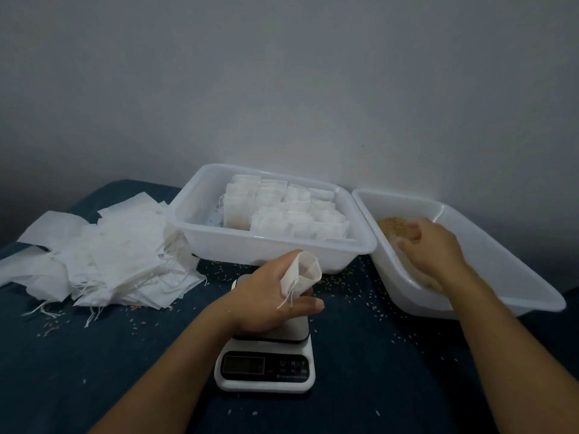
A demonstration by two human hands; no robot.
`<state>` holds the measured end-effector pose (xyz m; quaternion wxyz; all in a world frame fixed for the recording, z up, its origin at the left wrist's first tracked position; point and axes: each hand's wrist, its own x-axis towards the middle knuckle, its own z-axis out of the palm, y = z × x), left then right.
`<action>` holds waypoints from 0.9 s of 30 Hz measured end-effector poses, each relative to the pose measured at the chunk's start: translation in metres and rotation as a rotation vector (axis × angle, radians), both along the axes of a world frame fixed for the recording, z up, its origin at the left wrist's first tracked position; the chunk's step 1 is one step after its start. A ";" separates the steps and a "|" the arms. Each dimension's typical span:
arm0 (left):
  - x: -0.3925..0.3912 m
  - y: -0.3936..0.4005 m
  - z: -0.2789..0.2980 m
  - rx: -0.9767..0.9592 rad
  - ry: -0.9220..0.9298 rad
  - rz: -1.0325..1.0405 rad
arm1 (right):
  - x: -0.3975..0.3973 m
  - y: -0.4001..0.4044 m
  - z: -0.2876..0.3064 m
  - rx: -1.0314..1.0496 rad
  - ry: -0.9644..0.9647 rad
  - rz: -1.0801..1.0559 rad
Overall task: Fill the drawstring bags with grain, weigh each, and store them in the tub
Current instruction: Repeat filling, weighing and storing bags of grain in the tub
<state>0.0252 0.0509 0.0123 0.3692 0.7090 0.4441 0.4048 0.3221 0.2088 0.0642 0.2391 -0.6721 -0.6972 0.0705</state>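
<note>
Your left hand (pixel 275 296) holds one drawstring bag (pixel 301 274) directly above the platform of the scale (pixel 266 364), near the middle of the tabletop (pixel 94 371). The grip is clenched around the lower body of the bag, with the mouth of the bag open and facing up and to the right; its drawstring (pixel 286 300) hangs loose across your fingers. Your right hand (pixel 430 245) reaches into the grain tub (pixel 501 258) at the right edge of the tabletop. Its fingers are curled downward into the grain (pixel 390 225), which lies heaped toward the far end of that tub; whether the grip has closed on any grain cannot be told. The storage tub (pixel 250 245) stands at the far edge of the tabletop, just behind the scale and just beside the grain tub. Filled bags (pixel 288 211) stand upright in rows inside it, packed toward its right side. A loose pile of empty bags (pixel 103 258) lies toward the left edge of the tabletop, touching the left wall of the storage tub. Spilled grains (pixel 338 281) are scattered on the dark blue cloth around the scale. The scale display (pixel 243 364) is too dim to read.
</note>
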 end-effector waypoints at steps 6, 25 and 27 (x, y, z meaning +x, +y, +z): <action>0.004 0.001 -0.005 0.027 0.028 0.032 | 0.008 0.020 -0.014 -0.230 -0.407 -0.116; 0.002 0.005 -0.008 -0.005 0.059 0.124 | 0.056 0.036 -0.003 -0.223 -0.411 -0.376; 0.003 0.006 -0.009 -0.003 0.085 0.119 | 0.060 0.036 -0.003 -0.196 -0.444 -0.417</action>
